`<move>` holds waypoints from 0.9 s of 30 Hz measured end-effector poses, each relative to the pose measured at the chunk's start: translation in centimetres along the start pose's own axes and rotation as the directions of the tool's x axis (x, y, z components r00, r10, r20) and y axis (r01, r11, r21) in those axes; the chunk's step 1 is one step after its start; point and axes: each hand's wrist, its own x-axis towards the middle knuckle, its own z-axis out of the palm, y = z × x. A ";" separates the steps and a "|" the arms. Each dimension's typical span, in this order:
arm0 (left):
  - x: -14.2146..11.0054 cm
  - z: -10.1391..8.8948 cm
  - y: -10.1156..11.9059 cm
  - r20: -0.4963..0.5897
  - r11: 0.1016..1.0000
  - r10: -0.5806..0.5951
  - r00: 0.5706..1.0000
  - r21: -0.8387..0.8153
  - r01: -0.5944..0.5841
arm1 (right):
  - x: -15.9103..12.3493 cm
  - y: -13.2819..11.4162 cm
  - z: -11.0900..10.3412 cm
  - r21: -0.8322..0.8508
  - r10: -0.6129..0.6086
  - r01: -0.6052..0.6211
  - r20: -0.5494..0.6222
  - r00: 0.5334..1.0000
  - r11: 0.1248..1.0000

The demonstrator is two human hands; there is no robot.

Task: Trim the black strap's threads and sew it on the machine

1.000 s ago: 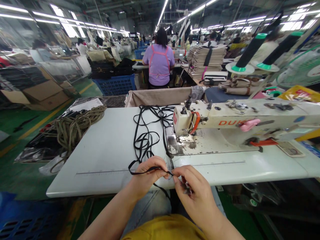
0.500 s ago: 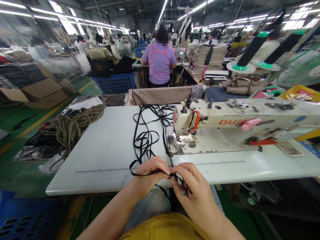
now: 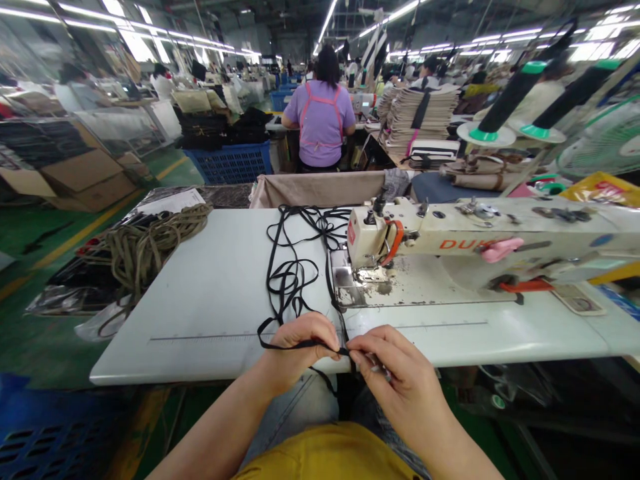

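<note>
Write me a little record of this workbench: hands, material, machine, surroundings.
Left hand: pinching a black strap
Right hand: pinching it alongside; a small greyish object within, too unclear to name
Loose material: black loops on the white table
Machine: sewing machine, right of the loops
Beside table: olive-brown cord bundle, to the left
Ahead: person in purple, back to camera

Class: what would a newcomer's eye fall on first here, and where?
The sewing machine dominates the right of the table. To its left, black strap lies in loops, part of it held between left hand and right hand. Top centre, a worker in purple sits.
</note>
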 end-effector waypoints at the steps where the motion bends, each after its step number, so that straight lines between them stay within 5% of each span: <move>1: 0.0 0.0 0.0 0.013 1.000 0.007 1.000 0.011 -0.007 | 0.0 -0.1 0.0 -0.011 -0.006 0.006 0.004 1.000 1.000; 10: 0.1 -0.1 -0.1 0.086 0.993 0.079 0.993 0.086 -0.086 | 0.1 -0.5 0.1 -0.161 -0.091 0.103 0.085 0.992 0.982; 17: -0.1 0.3 0.0 0.111 0.976 0.047 0.993 0.205 -0.069 | 0.2 -0.6 0.7 -0.234 -0.041 0.061 0.089 0.995 0.970; 20: -0.1 0.5 0.0 0.084 0.982 0.025 0.996 0.182 -0.040 | 0.2 -0.2 1.1 -0.162 -0.015 0.024 0.058 0.998 0.987; 25: -0.1 0.4 -0.4 -0.021 0.998 -0.056 0.998 0.024 0.057 | 0.1 1.0 0.9 0.038 0.155 -0.151 -0.158 0.975 0.988; 27: -0.2 0.3 -0.6 0.003 0.991 -0.116 0.993 -0.066 0.116 | 0.1 1.2 0.3 0.060 0.217 -0.212 -0.101 0.971 0.976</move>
